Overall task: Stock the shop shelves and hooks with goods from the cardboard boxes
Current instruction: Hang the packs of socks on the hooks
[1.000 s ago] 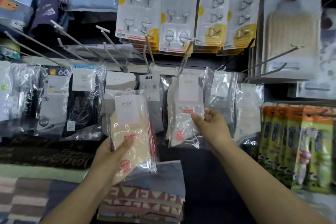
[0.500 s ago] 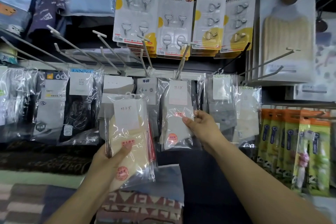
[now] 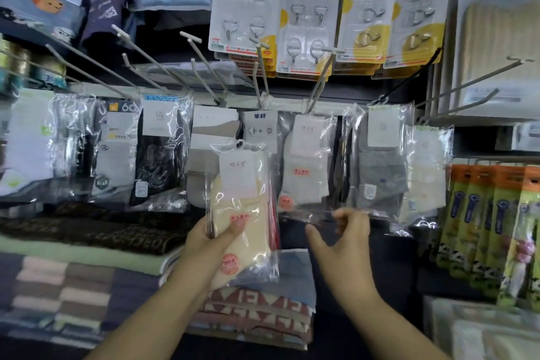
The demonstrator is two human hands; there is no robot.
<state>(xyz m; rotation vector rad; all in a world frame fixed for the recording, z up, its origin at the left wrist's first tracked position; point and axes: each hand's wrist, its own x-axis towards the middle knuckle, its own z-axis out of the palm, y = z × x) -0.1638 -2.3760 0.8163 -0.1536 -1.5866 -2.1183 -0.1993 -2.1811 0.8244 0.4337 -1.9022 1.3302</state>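
My left hand [image 3: 214, 245] grips a clear bag of cream socks [image 3: 241, 213] by its lower half and holds it upright in front of the hook row. A white sock pack [image 3: 308, 166] hangs from a peg hook [image 3: 318, 82] just to the right. My right hand [image 3: 340, 242] hovers below that pack with fingers spread and relaxed, holding nothing. Its fingertips are close to the pack's bottom edge.
More bagged socks [image 3: 159, 152] hang left and right along the rail. Several bare peg hooks [image 3: 152, 64] jut out above. Carded metal hooks [image 3: 245, 3] hang higher up. Folded towels [image 3: 257, 310] lie stacked below; orange-green packs [image 3: 491, 222] hang at the right.
My right hand has let go of the white sock pack and dropped below it. The pack now hangs straight on its hook. My left hand keeps hold of the cream socks.
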